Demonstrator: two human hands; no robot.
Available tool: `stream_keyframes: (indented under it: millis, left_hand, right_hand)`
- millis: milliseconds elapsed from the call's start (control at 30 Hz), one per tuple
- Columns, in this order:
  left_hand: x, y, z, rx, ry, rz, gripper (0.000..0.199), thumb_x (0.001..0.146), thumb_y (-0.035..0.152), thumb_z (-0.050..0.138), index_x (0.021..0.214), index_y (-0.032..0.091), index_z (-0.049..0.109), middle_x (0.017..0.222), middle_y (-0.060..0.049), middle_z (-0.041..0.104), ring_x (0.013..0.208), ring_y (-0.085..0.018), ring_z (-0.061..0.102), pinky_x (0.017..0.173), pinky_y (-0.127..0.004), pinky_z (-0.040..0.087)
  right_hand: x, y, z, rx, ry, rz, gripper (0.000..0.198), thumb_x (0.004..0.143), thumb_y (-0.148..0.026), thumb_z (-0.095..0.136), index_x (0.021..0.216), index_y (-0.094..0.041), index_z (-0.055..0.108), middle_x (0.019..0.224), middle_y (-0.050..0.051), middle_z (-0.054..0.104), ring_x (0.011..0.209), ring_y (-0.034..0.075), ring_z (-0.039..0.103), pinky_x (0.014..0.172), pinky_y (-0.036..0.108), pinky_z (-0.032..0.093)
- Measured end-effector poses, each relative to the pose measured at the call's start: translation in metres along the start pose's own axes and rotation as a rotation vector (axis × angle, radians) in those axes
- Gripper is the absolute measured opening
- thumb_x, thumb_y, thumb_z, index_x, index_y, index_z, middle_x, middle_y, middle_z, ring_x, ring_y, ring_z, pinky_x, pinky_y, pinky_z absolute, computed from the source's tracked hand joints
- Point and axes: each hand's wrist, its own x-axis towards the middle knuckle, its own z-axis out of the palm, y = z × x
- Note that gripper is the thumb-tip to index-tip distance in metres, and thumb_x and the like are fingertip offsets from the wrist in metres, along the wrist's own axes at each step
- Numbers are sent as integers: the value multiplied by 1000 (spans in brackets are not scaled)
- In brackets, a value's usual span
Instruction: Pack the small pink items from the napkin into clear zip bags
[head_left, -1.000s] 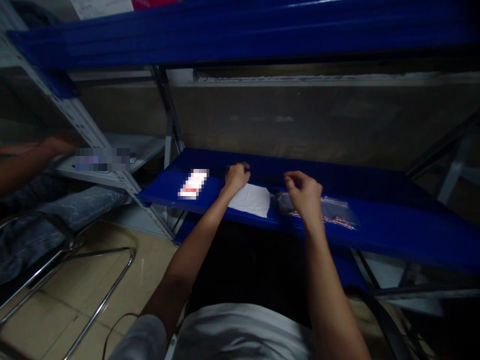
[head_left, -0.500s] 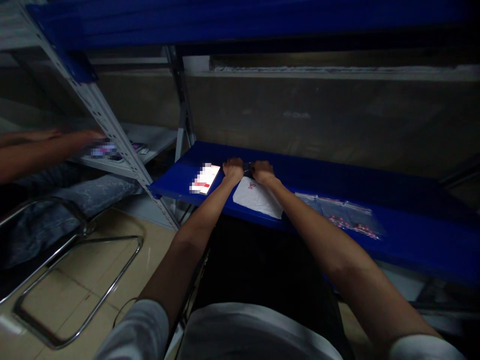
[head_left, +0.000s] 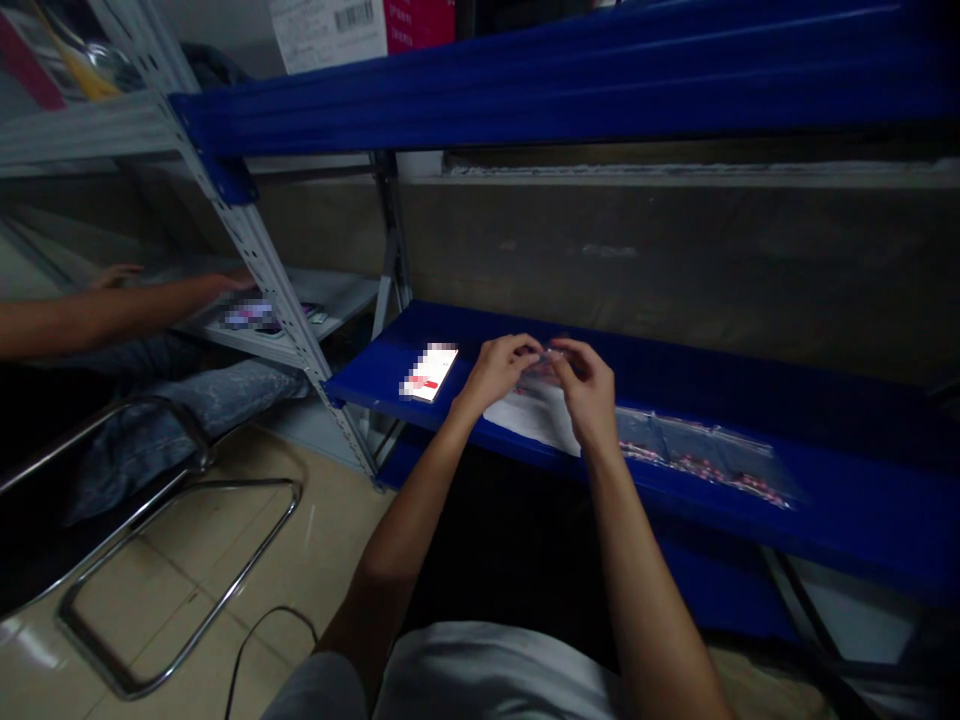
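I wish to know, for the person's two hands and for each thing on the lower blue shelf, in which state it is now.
Left hand: fingers pinching the small clear bag.
Right hand: fingers pinching it too.
Small clear bag: held between both hands; open or sealed, unclear.
White cloth-like piece: lying flat, partly hidden.
Phone: screen lit.
Row of clear bags: lying flat, reddish pieces inside.
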Motion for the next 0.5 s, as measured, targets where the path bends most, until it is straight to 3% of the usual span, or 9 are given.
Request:
stream_keyframes:
  millis: [133, 233, 500]
  left_hand:
    - [-11, 1, -1, -237, -121, -37, 30, 85, 12, 66, 112, 18, 75, 110, -5, 72, 82, -12, 69, 78, -24, 53]
    - [-14, 5, -2, -341, -198, -51, 33, 83, 7, 64, 112, 17, 75, 115, -8, 73, 89, -13, 70, 83, -26, 54]
    - [-26, 15, -11, -243, -349, 18, 33, 89, 7, 59, 111, 23, 78, 116, -5, 77, 113, -19, 68, 100, -34, 51]
  right_hand:
    - [-31, -5, -7, 61, 66, 105, 61, 81, -43, 71, 136, -26, 54, 110, 8, 73, 85, 23, 74, 76, 38, 62]
    - [-35, -5, -12, 10, 18, 124, 60, 77, -38, 70, 133, -26, 56, 107, 8, 74, 84, 24, 74, 76, 39, 62]
    - [-41, -12, -25, 23, -111, 208, 56, 78, -48, 75, 129, -30, 61, 97, 5, 74, 88, 27, 72, 64, 36, 61]
